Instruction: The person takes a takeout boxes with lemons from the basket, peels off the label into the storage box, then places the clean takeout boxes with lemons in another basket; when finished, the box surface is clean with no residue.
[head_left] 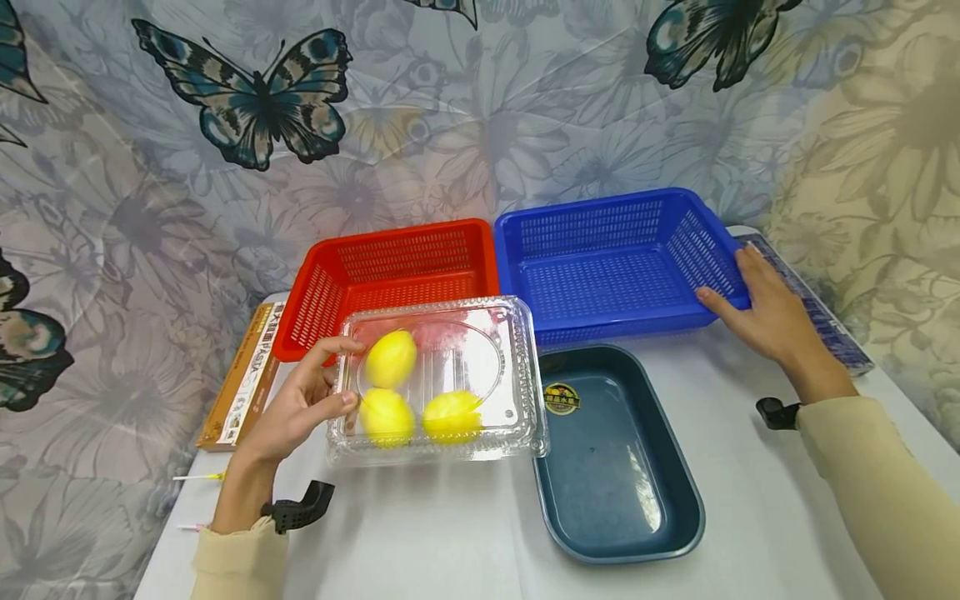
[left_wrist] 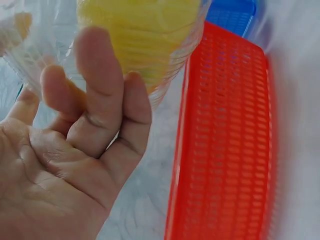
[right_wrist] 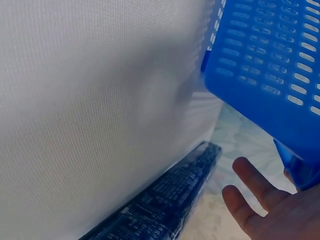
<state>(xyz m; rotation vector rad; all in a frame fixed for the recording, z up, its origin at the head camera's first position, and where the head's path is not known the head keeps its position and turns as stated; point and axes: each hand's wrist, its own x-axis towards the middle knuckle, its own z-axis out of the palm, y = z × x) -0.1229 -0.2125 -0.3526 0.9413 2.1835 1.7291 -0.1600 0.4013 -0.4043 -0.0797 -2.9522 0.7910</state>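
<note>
My left hand holds a clear plastic clamshell box by its left side, thumb in front and fingers at the edge. Three yellow fruits that look like lemons sit inside it. The box is raised and tilted, overlapping the front of the red basket. In the left wrist view, curled fingers lie against the clear plastic, with yellow fruit behind it. My right hand grips the right rim of the blue basket near its front corner. Two of its fingers stick out straight, off the basket.
A dark teal tray with a round sticker lies in front of the blue basket. An orange-brown box lies at the left, and a dark blue package at the right. A patterned cloth hangs behind the white table.
</note>
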